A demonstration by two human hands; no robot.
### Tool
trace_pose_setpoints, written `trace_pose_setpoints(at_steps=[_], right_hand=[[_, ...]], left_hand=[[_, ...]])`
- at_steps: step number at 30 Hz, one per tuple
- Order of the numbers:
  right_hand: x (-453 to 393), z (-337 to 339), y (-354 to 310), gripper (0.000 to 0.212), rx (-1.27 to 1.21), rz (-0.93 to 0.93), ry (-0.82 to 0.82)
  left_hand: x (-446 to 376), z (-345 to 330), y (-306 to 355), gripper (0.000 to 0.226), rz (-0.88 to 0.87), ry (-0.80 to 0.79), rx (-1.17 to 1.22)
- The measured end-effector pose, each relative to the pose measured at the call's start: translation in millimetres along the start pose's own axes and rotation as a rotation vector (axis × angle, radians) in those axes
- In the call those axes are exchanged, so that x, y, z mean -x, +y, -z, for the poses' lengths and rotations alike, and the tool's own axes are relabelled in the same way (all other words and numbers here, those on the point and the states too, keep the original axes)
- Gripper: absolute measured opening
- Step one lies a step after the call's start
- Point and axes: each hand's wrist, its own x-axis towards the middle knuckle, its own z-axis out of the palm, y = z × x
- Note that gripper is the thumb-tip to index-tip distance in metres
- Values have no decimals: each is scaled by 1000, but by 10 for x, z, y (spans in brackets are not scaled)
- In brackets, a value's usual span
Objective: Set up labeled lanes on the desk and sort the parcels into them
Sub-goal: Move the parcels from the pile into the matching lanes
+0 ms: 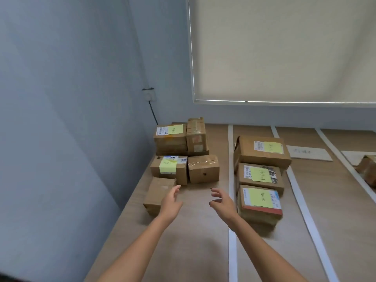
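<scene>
Cardboard parcels sat in a loose cluster near the tabletop's (pixel 195 251) far left corner, against the wall, while three more lay in a row inside the first taped lane, each bearing a yellow note. White tape strips (pixel 231 180) ran from the far edge toward the near edge, marking the lanes, and a paper label (pixel 309 154) lay in the next lane over. So the lanes looked set up already, and sorting seemed to be the step in hand, with several parcels in the cluster left to move.

Both hands reached toward that cluster. The left hand (pixel 169 204) was open, fingers nearly straight, right at the near plain parcel (pixel 156 193); whether it touched I could not tell. The right hand (pixel 220 203) was open too, fingers spread and lightly curved, hovering above bare wood and holding nothing.

The next move, I judged, called for closing both hands on one parcel, perhaps the plain one, reading its note if it had one, and carrying it across the tape to the matching lane.
</scene>
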Motion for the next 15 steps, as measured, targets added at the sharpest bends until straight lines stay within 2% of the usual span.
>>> trace_pose_setpoints(at_steps=[6,11,15], right_hand=[[-321,-928,-172,48,-2,-96,-19],[-522,-1303,-142,49,33,-177,-9],[-679,-1542,-129,54,37,-228,-23]], left_hand=[[-514,775,-520,56,35,-20,-29],[-751,1030,-850,56,48,30,-142],[-920,1114,-1069,59,158,-39,-45]])
